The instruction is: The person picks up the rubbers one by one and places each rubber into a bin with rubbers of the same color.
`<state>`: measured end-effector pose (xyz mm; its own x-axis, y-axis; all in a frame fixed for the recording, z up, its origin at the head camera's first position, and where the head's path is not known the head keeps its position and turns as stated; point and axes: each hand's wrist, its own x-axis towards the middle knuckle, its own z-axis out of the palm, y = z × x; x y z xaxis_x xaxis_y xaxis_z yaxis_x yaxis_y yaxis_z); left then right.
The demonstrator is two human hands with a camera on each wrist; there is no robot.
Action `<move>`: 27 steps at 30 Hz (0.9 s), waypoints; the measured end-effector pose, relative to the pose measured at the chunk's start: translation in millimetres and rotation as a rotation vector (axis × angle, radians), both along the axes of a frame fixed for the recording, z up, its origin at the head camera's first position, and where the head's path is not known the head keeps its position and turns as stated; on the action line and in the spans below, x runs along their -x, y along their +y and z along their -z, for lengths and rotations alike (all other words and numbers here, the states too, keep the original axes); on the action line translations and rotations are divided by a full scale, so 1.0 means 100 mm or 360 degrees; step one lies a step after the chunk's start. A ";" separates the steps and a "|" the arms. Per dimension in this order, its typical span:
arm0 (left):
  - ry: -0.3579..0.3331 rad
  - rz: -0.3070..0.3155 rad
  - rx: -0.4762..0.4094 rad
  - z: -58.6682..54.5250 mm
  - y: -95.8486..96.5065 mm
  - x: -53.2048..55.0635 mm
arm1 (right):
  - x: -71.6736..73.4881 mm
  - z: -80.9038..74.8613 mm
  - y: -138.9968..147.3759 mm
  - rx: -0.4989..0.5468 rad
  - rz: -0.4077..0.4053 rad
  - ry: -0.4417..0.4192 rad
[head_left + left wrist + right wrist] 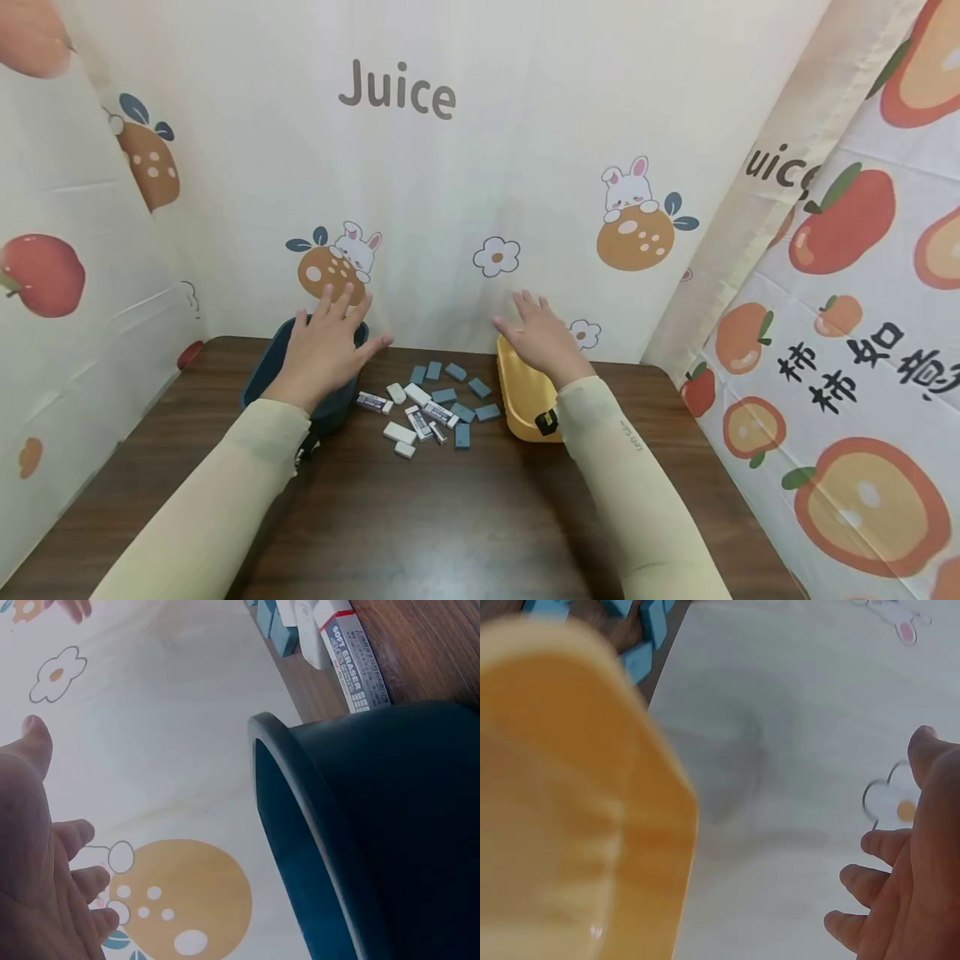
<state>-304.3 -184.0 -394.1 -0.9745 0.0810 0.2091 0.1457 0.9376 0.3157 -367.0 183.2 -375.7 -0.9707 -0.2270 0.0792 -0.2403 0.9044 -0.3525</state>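
My left hand [324, 348] hovers with spread fingers above a dark blue bin [257, 377] on the left of the table. On the right, my right hand [545, 339] is held over a yellow bin [517, 392], its fingers extended. Neither hand holds anything. Between the bins lies a loose group of white erasers [400, 432], some in printed sleeves, and blue-grey blocks [462, 436]. One sleeved eraser [352, 664] reads "SOFT ERASER" in the left wrist view. The right wrist view shows the yellow bin's inside wall [645, 825] with the hand apart from it.
A brown wooden table [420, 517] carries everything. Behind it hangs a pale curtain [487, 167] with printed fruit and rabbits, close to the table's back edge. More printed cloth [840, 350] hangs along the right side.
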 end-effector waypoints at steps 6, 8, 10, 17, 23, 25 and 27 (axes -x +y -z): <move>-0.0011 0.0015 0.0122 0.03 0.02 -0.03 | 0.06 0.05 0.35 0.0027 0.0090 -0.0082; -0.0018 0.0037 0.0170 0.05 0.05 -0.06 | 0.08 0.05 0.47 0.0025 0.0124 -0.0122; -0.0023 0.0074 0.0222 0.07 0.10 -0.09 | 0.09 0.07 0.59 0.0018 0.0174 -0.0173; -0.0077 0.0221 0.0362 0.12 0.34 -0.20 | 0.10 0.22 0.88 -0.0146 0.0274 -0.0280; -0.0389 0.0314 0.0280 0.23 0.54 -0.29 | 0.08 0.27 1.03 -0.0202 0.0334 -0.0324; -0.0464 0.0325 0.0281 0.29 0.59 -0.31 | 0.08 0.27 1.06 -0.0237 0.0344 -0.0353; -0.0517 0.0314 0.0297 0.34 0.63 -0.32 | 0.10 0.28 1.08 -0.0269 0.0345 -0.0384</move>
<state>-272.1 -121.4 -427.8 -0.9494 0.2799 -0.1424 0.2490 0.9472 0.2019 -377.0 291.3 -403.2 -0.9838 -0.0041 -0.1792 0.0354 0.9756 -0.2166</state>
